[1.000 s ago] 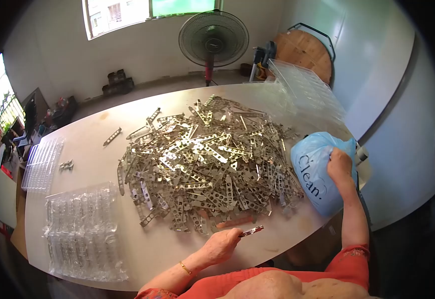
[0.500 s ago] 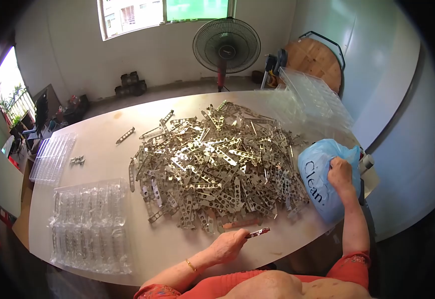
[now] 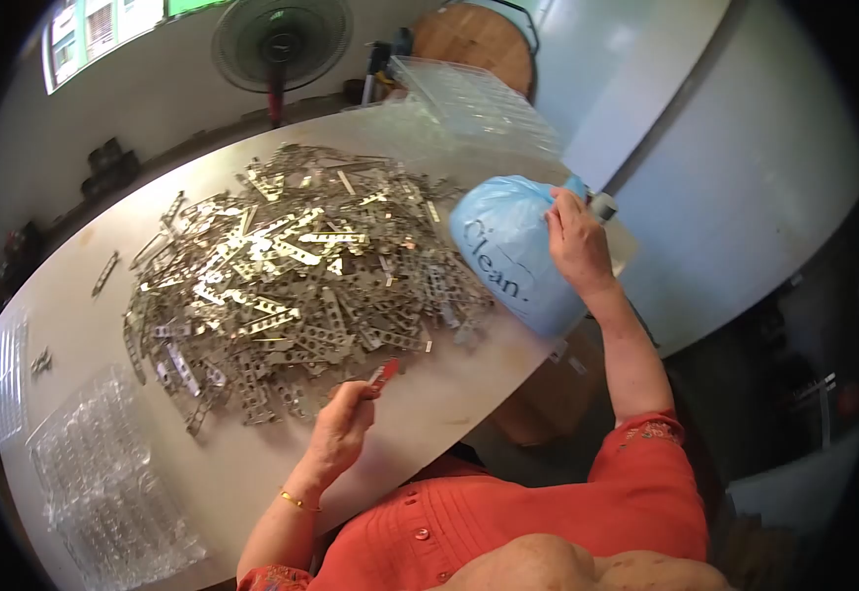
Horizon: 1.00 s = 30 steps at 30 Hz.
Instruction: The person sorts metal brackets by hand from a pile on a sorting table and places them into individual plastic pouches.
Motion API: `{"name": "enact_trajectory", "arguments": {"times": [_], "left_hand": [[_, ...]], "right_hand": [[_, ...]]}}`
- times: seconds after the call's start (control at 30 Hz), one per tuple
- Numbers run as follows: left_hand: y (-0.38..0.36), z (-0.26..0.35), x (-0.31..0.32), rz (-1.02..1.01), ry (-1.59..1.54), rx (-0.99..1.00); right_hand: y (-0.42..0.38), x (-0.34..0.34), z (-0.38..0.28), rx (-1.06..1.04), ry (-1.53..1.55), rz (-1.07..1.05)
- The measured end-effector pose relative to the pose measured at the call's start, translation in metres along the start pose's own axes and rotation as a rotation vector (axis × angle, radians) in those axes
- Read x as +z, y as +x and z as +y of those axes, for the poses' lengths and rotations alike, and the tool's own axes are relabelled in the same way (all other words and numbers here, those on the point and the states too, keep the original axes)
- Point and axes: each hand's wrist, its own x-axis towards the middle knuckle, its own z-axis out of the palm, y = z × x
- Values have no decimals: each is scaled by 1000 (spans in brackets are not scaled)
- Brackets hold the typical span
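My left hand (image 3: pixel 342 426) is closed around one end of a slim metal strip (image 3: pixel 386 371) that shows red and points away from me. It hovers at the near edge of a wide heap of perforated metal strips (image 3: pixel 301 305). My right hand (image 3: pixel 580 241), fingers bent together, grips the upper right side of a light blue plastic bag (image 3: pixel 503 231) with "Clean." written on it. The bag bulges and stands on the table's right edge; its contents are hidden.
Clear plastic trays (image 3: pixel 104 473) lie at the left of the white table (image 3: pixel 429 404), with more trays (image 3: pixel 479 103) at the far right. A lone strip (image 3: pixel 105 273) and a few small parts (image 3: pixel 41 361) lie left of the heap. A fan (image 3: pixel 281 44) stands behind.
My view has turned right. The left hand has tilted the strip upward, and its face now shows red. My right hand stays on the bag, its fingers now nearer the bag's right edge.
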Motion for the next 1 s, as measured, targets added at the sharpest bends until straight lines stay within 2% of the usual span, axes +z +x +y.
{"name": "enact_trajectory", "arguments": {"times": [0.1, 0.17, 0.23, 0.33, 0.37, 0.43, 0.5, 0.57, 0.7, 0.77, 0.9, 1.0], "left_hand": [[1, 4, -1, -1, -123, -53], [2, 10, -3, 20, -312, -99], [4, 13, -6, 24, -338, -112], [4, 10, -14, -25, -524, -69], [5, 12, -15, -6, -524, -83], [6, 20, -18, 22, -641, -73], [6, 17, -24, 35, -703, -94], [7, 19, -28, -58, -819, -12], [6, 22, -40, -44, -858, -17], [5, 13, -45, -108, -879, -29], [6, 15, -47, -38, -781, -58], [7, 15, -47, 41, -675, -94]], "right_hand": [[-1, -20, -8, 125, 146, 26], [-6, -33, -18, 165, 355, 141], [-8, -46, -30, 118, 334, 197], [-13, -46, -53, -44, 634, 297], [-16, -41, -62, -41, 653, 284], [-25, -27, -87, 3, 942, 129], [-28, -8, -113, -12, 1001, 84], [-31, 8, -136, -228, 778, 6], [-47, 38, -177, -396, 868, -107], [-56, 47, -192, -405, 946, -147], [-67, 55, -210, -406, 1044, -231], [-72, 58, -208, -307, 1129, -355]]}}
